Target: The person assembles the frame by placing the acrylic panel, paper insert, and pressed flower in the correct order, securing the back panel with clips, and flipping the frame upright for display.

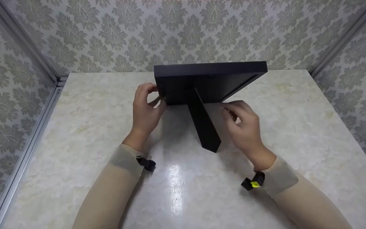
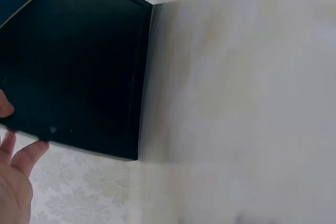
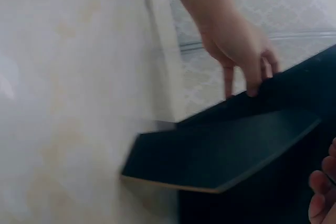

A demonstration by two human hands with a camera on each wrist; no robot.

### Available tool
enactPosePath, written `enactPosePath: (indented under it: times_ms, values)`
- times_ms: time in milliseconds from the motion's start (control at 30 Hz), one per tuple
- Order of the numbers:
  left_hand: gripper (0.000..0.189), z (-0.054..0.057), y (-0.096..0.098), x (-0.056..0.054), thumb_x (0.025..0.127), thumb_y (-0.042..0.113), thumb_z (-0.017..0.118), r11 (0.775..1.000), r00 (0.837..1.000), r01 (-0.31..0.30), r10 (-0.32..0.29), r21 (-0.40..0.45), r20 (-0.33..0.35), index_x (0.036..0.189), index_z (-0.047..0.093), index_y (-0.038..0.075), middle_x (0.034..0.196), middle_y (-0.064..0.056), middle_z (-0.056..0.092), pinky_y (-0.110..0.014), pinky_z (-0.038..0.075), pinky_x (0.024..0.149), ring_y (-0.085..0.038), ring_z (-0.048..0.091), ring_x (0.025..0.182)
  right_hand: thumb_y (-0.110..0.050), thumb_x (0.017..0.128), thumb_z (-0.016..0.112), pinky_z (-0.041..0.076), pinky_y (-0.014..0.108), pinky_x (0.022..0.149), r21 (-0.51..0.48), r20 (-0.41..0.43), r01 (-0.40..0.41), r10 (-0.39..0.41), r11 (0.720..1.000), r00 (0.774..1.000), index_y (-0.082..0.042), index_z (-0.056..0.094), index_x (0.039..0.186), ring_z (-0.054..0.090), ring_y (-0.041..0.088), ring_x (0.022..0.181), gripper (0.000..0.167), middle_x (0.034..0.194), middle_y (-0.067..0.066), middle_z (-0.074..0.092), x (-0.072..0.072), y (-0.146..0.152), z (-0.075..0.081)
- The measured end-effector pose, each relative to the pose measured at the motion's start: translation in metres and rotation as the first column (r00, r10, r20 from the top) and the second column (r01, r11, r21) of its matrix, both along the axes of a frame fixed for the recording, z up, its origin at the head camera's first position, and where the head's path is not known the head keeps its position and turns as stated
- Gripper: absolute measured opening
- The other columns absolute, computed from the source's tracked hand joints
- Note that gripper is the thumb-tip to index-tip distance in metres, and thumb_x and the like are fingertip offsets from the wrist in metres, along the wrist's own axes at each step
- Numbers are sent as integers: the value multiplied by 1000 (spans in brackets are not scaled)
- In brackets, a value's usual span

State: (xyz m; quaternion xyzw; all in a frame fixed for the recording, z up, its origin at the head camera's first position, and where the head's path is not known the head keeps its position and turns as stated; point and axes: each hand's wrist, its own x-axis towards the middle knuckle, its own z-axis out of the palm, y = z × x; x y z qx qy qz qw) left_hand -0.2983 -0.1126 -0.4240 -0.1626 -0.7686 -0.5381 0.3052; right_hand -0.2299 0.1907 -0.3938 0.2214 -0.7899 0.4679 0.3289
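A black picture frame (image 1: 210,69) stands on the table, leaning, with its back towards me. Its easel leg (image 1: 202,122) is swung out and reaches down to the tabletop. At the frame's left edge, my left hand (image 1: 146,109) grips with the thumb on the back and fingertips along the side, as the left wrist view also shows. My right hand (image 1: 245,127) hovers by the lower right corner, fingers loosely bent, with nothing visible in it. In the right wrist view, only fingertips of that right hand (image 3: 321,195) show at the edge. The frame's front is hidden.
A pale marbled table (image 1: 91,133) lies under everything. Behind it rises a wall with patterned paper (image 1: 183,35), and metal rails (image 1: 27,152) run along the sides. Small black cameras (image 1: 146,163) are strapped to both wrists.
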Motion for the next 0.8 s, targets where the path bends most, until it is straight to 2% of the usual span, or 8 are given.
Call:
enactPosePath:
  times_ms: [67, 133, 267, 333, 367, 433, 600, 800]
  values:
    - [29, 1, -5, 1, 103, 4, 80, 999, 1000, 23, -23, 22, 9, 131, 69, 2, 135, -14, 64, -31, 68, 102, -20, 67, 128, 3, 103, 74, 51, 18, 79, -117, -41, 8, -13, 993, 999, 4, 84, 112, 62, 7, 87, 13, 99, 4, 74, 0, 8, 15]
    - [28, 3, -9, 1, 104, 6, 80, 998, 998, 52, -53, 43, 24, 130, 71, 2, 136, -13, 66, -31, 68, 102, -18, 67, 128, 5, 103, 73, 52, 20, 82, -264, -52, -4, -10, 965, 999, 8, 79, 112, 63, 9, 91, 12, 102, 1, 70, 0, 15, 31]
    - [26, 9, -14, 3, 105, 6, 79, 992, 992, 110, -113, 58, 53, 130, 74, 3, 135, -9, 70, -34, 68, 104, -15, 70, 129, 2, 104, 67, 52, 27, 87, -536, -12, -79, 86, 840, 996, 3, 71, 120, 63, 18, 100, 16, 113, 5, 65, -4, 28, 63]
    - [28, 11, -15, 3, 105, 5, 79, 990, 989, 130, -134, 58, 67, 133, 75, 4, 135, -9, 72, -34, 67, 105, -16, 72, 128, -1, 106, 66, 54, 30, 89, -613, 30, -100, 150, 784, 988, -1, 71, 123, 66, 20, 102, 19, 115, 9, 68, -8, 33, 77]
    - [29, 13, -15, 3, 105, 5, 80, 989, 988, 136, -140, 56, 72, 133, 75, 5, 134, -9, 74, -34, 67, 105, -17, 73, 128, -2, 107, 65, 55, 31, 90, -631, 55, -103, 176, 769, 983, -1, 72, 124, 68, 20, 101, 19, 114, 10, 70, -9, 34, 82]
    - [30, 15, -16, 3, 105, 6, 80, 988, 985, 145, -149, 53, 85, 135, 76, 6, 133, -8, 76, -32, 67, 104, -18, 75, 127, -2, 108, 66, 58, 33, 91, -645, 98, -97, 209, 758, 973, -1, 75, 123, 71, 19, 101, 18, 110, 8, 75, -11, 36, 91]
    - [29, 19, -17, 4, 103, 5, 81, 985, 982, 158, -163, 65, 96, 132, 78, 7, 131, -9, 76, -32, 67, 103, -21, 75, 126, -3, 109, 70, 63, 31, 92, -639, 172, -51, 207, 767, 963, -2, 79, 117, 75, 17, 97, 12, 100, 4, 79, -13, 38, 101]
    - [26, 18, -19, 16, 101, 3, 82, 991, 987, 133, -134, 20, 84, 127, 79, 6, 127, -9, 76, -34, 68, 104, -21, 76, 123, -5, 109, 73, 65, 29, 91, -644, 219, -38, 232, 764, 948, -2, 80, 114, 76, 16, 93, 9, 99, 4, 77, -20, 43, 105]
